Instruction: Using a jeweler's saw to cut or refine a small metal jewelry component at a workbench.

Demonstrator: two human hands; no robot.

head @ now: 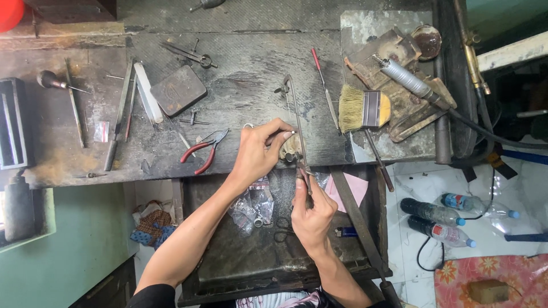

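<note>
Both hands mid-cut: left hand (258,153) pinches a small metal piece (290,134) on the desk (240,85) peg, right hand (311,214) grips the saw (297,128); cut looks unfinished.

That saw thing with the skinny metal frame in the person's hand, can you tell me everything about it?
The saw is a thin, dark metal frame with a very fine blade. It stands nearly upright in the picture, over the front edge of the workbench. The right hand holds its handle end from below, while the left hand pinches a small piece beside the frame.
</note>
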